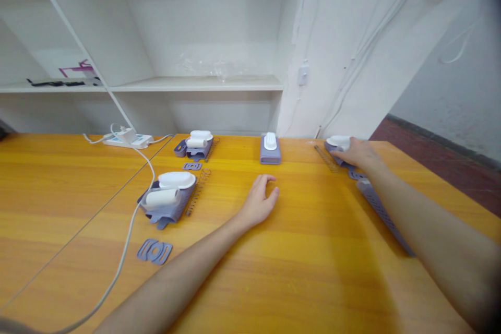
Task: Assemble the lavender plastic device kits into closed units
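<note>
A person's right hand (358,152) reaches down over a purple-grey case (343,161) topped by a white oval piece (335,140), its fingers at the parts, though whether they pinch anything cannot be told. A coil spring (325,158) lies just left of that hand, a perforated purple-grey strip (385,215) beneath its forearm. The left hand (260,199), thumb spread from loosely bent fingers, hovers or rests short of a white-topped purple-grey unit (270,156).
</note>
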Demonstrator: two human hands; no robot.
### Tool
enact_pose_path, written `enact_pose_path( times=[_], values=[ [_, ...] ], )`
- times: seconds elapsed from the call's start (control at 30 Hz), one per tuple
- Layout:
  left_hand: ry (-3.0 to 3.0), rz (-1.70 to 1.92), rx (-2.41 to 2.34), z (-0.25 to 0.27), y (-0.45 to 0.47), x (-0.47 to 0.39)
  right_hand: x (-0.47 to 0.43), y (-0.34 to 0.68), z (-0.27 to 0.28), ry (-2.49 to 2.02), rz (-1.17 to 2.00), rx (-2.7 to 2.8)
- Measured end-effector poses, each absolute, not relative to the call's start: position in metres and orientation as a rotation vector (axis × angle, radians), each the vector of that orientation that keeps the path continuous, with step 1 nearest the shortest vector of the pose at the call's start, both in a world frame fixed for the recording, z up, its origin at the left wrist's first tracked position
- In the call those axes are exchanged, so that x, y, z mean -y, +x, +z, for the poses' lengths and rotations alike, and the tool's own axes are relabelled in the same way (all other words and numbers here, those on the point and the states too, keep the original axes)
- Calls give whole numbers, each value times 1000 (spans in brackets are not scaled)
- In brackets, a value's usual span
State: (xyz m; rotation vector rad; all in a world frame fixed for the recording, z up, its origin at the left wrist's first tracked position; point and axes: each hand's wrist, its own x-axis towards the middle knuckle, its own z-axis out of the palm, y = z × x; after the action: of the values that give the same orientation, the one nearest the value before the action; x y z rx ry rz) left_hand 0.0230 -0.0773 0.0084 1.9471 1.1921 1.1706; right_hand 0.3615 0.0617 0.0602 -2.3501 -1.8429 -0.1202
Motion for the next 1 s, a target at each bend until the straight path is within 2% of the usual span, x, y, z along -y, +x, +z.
enact_pose_path(
  times=[0.13, 0.3, 0.37, 0.5, 0.63, 0.8, 0.9, 1.0],
  values=[
    [1950, 1171, -1188, 9, 23, 78, -57, 353, 67, -2466, -51, 1650],
    [1927, 1188, -1171, 9, 24, 77, -41, 329, 82, -2312, -364, 1530],
    [1877, 1216, -1166, 8, 24, 76, -31, 314, 86, -2133, -397, 1671],
    [1762, 1324, -1228, 7, 25, 75, -5, 270, 75, -1664, -126, 2130],
    [1833, 1403, -1272, 12, 24, 80, 25, 219, 46, -1320, 229, 2354],
    [2146, 1257, -1216, 20, 25, 86, 47, 189, 50, -1049, 554, 2475],
    [2263, 1126, -1244, 19, 26, 87, 37, 205, 77, -1066, 551, 2539],
    [2321, 1103, -1308, 17, 27, 88, 7, 238, 100, -1352, 502, 2435]
  ],
)
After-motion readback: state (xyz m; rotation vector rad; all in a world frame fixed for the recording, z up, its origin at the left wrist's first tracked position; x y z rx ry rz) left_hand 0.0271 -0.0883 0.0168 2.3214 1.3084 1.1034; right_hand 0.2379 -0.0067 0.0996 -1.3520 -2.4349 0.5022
